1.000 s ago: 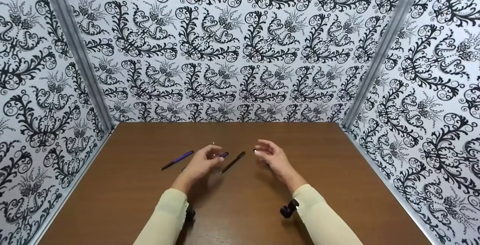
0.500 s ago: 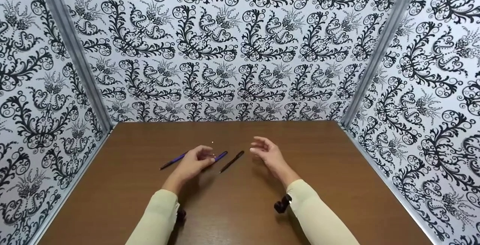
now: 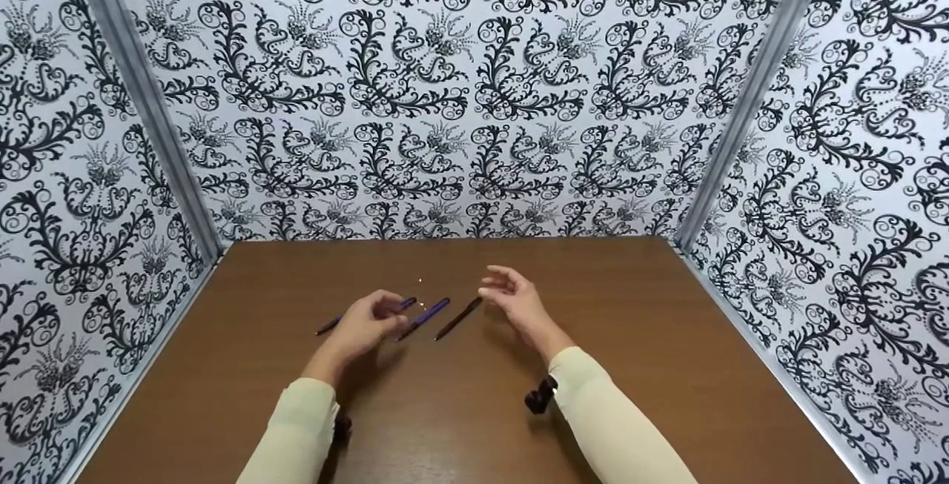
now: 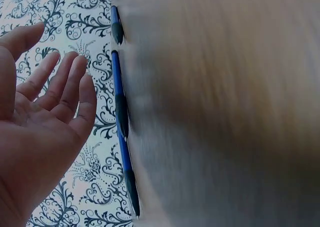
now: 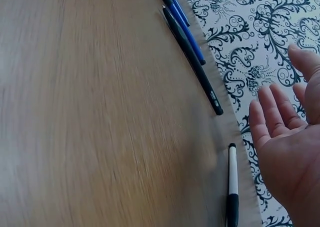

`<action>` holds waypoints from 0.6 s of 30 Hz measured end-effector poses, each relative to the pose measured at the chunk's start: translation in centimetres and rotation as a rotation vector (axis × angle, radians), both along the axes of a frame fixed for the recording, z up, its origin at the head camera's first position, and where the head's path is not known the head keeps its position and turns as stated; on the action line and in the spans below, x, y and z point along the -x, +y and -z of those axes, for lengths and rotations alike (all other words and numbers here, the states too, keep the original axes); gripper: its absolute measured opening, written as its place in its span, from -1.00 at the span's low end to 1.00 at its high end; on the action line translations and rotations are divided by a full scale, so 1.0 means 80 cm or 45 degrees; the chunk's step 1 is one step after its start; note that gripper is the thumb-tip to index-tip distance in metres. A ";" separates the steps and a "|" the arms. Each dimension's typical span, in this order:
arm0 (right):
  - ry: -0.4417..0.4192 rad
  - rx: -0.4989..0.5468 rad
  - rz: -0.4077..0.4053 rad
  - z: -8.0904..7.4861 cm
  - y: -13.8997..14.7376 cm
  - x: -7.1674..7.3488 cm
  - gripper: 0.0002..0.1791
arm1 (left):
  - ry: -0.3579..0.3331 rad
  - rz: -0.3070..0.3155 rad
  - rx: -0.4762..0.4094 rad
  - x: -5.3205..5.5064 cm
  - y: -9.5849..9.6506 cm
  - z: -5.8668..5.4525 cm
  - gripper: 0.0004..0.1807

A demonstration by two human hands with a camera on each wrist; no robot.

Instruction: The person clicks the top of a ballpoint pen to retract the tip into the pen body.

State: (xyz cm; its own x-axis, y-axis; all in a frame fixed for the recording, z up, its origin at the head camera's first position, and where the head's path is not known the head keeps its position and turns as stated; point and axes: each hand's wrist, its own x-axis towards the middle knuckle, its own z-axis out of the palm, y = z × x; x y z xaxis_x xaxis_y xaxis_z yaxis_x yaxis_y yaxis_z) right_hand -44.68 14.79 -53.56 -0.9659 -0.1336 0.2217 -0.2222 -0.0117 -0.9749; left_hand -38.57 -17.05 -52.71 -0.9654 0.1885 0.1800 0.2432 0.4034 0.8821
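My left hand (image 3: 365,327) hovers over the row of pens with relaxed fingers and nothing in its grasp. A blue pen (image 3: 424,319) lies just to its right. Farther left, another blue pen (image 3: 328,325) is partly covered by the hand; the end of a third blue pen (image 3: 410,302) shows past its fingers. In the left wrist view, blue pens with dark grips (image 4: 118,79) line up beside the open palm. My right hand (image 3: 523,310) is held loosely open near the upper end of a black pen (image 3: 456,321). A white pen with a black grip (image 5: 233,174) shows in the right wrist view.
The brown wooden table (image 3: 652,395) is enclosed by black-and-white patterned walls (image 3: 445,98) at the back and sides. Grey metal strips (image 3: 734,136) run up the corners. A small black camera (image 3: 541,395) sits at the right cuff.
Both hands have drifted left. The left hand has uncovered one blue pen and passed over the pens beside it; the right hand has come up to the black pen. The pens lie still.
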 end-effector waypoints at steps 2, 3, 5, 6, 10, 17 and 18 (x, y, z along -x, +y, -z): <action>-0.003 -0.006 -0.002 0.001 -0.005 0.002 -0.45 | 0.007 -0.013 0.034 0.000 -0.003 0.000 -0.65; -0.005 -0.015 -0.002 0.002 -0.008 0.002 -0.45 | 0.014 -0.017 0.051 0.000 -0.005 0.000 -0.65; -0.012 -0.037 -0.005 0.002 -0.015 0.002 -0.45 | 0.020 -0.030 0.087 -0.001 -0.010 -0.002 -0.65; -0.015 -0.047 -0.006 0.001 -0.018 0.002 -0.45 | 0.021 -0.031 0.094 -0.001 -0.012 -0.002 -0.64; -0.003 -0.069 -0.018 -0.002 -0.028 -0.001 -0.44 | 0.022 -0.048 0.125 -0.001 -0.020 -0.002 -0.62; -0.013 -0.057 -0.007 -0.006 -0.040 -0.001 -0.42 | 0.013 -0.074 0.182 0.001 -0.039 0.003 -0.62; -0.010 -0.059 -0.006 -0.005 -0.041 -0.001 -0.42 | 0.018 -0.079 0.192 0.001 -0.042 0.003 -0.62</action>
